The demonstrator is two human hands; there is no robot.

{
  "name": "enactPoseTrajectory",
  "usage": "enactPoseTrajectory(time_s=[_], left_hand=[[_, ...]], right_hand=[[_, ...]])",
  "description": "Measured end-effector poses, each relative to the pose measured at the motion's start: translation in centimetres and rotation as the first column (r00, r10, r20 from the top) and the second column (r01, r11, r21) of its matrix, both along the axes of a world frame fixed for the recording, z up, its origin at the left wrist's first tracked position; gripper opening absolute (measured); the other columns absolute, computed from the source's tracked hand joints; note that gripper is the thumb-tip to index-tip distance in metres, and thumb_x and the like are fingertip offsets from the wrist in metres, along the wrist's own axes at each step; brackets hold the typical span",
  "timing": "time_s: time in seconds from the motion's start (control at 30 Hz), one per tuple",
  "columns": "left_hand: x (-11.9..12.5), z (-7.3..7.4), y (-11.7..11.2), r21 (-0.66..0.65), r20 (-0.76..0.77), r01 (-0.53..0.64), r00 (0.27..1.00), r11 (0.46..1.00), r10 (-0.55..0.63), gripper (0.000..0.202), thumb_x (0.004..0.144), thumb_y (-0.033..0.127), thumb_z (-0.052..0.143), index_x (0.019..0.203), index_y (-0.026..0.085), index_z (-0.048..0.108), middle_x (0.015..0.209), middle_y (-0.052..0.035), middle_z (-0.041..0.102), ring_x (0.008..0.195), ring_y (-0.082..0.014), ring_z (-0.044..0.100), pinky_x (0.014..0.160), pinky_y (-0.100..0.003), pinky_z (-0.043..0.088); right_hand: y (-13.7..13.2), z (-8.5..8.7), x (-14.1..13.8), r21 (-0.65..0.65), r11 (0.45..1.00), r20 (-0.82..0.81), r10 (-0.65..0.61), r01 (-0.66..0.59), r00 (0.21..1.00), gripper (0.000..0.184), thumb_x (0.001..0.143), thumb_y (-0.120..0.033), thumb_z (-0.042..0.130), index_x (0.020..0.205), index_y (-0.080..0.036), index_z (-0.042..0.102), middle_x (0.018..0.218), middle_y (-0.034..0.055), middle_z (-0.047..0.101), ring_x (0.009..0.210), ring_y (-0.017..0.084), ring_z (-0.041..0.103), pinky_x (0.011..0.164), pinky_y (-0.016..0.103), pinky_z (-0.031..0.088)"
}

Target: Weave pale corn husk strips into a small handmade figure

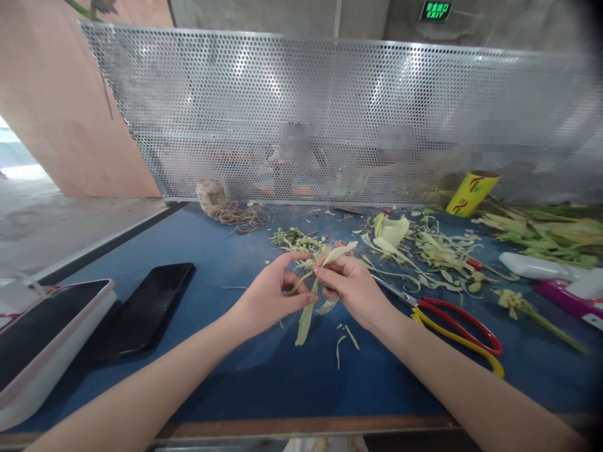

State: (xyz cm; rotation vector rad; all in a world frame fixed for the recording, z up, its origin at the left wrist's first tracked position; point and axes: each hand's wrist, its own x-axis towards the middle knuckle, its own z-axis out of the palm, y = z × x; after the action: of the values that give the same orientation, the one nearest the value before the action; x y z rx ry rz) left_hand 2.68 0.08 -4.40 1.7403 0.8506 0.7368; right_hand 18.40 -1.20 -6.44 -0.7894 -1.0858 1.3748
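Lying at far L on my blue tabletop [207,395] is a dark-screened device [47,323] in a pale case, w/ a black phone [141,307] just beside it. Farther back, a pale roll [211,196] stands near the perf. metal screen [330,113], loose twine [242,216] next to it. Mid-view, my L hand [268,292] has thumb & fingers drawn in narrow on a pale green plant piece [306,320], which is btwn both hands, one strip hanging down. My R hand [355,285] pinches the same piece, thumb vs. fingers, a leaf tip sticking up past them. Thin scraps [340,351] lie nearer me. Behind the R hand, a broad pale leaf [391,232] sits by shredded strips [436,248]; scissors [452,320] w/ red & yellow handles lie just R of my R wrist, blades pointing away from me. A yellow tube [472,193] tilts near the screen. Far R: a leafy pile [546,232], a white obj. [537,267], a cut stem [541,317] & a purple item [572,302], can't tell what.
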Motion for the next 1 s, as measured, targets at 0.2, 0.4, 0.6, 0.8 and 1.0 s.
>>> enactPoseTrajectory(time_s=[0.2,0.4,0.6,0.8,1.0], left_hand=[[-0.4,0.5,-0.2,-0.011,-0.043,-0.003,0.999,1.0,0.002,0.054,0.065,0.028,0.065,0.111,0.018,0.039,0.057,0.0042,0.058,0.057,-0.0131,0.056,0.056,-0.025,0.042],[-0.5,0.4,0.2,0.056,-0.139,-0.042,0.989,0.998,0.05,0.034,0.071,0.034,0.058,0.098,0.016,0.053,0.066,-0.0016,0.065,0.06,-0.0148,0.058,0.053,-0.024,0.042],[0.1,0.2,-0.1,0.1,-0.116,-0.028,0.992,0.995,0.04,0.02,0.074,0.03,0.054,0.063,0.014,0.06,0.063,-0.0007,0.064,0.06,-0.0126,0.058,0.059,-0.022,0.043],[-0.1,1.0,-0.7,0.179,-0.178,-0.017,0.983,0.984,0.049,0.024,0.077,0.032,0.049,0.069,0.015,0.065,0.066,-0.0024,0.066,0.063,-0.0146,0.059,0.059,-0.023,0.044],[-0.5,1.5,-0.7,0.513,-0.089,-0.219,0.948,0.83,0.305,0.026,0.074,0.035,0.056,0.094,0.021,0.064,0.081,-0.0024,0.066,0.075,-0.0154,0.058,0.066,-0.024,0.044]], right_hand=[[0.1,0.3,0.2,-0.058,0.998,-0.057,0.028,-0.031,0.998,0.014,0.068,-0.027,0.065,0.07,-0.015,0.06,0.052,-0.0046,0.046,0.046,0.004,0.034,0.042,0.019,0.025],[0.0,0.4,0.2,-0.061,0.996,-0.028,0.065,-0.067,0.997,0.017,0.063,-0.026,0.069,0.072,-0.015,0.059,0.055,-0.0045,0.049,0.046,0.004,0.039,0.043,0.018,0.028],[0.1,-0.2,-0.1,0.01,0.996,0.046,-0.083,0.083,0.995,0.015,0.064,-0.026,0.068,0.071,-0.016,0.06,0.058,-0.004,0.051,0.045,0.003,0.039,0.043,0.018,0.029],[0.0,0.0,0.1,0.065,0.993,0.056,-0.104,0.101,0.993,0.015,0.065,-0.028,0.066,0.071,-0.016,0.059,0.052,-0.0059,0.044,0.043,0.004,0.035,0.041,0.019,0.026],[-0.5,0.8,0.2,0.077,0.997,0.308,-0.014,-0.01,0.951,0.018,0.067,-0.031,0.063,0.07,-0.016,0.055,0.057,-0.0051,0.044,0.046,0.005,0.037,0.044,0.019,0.031]])
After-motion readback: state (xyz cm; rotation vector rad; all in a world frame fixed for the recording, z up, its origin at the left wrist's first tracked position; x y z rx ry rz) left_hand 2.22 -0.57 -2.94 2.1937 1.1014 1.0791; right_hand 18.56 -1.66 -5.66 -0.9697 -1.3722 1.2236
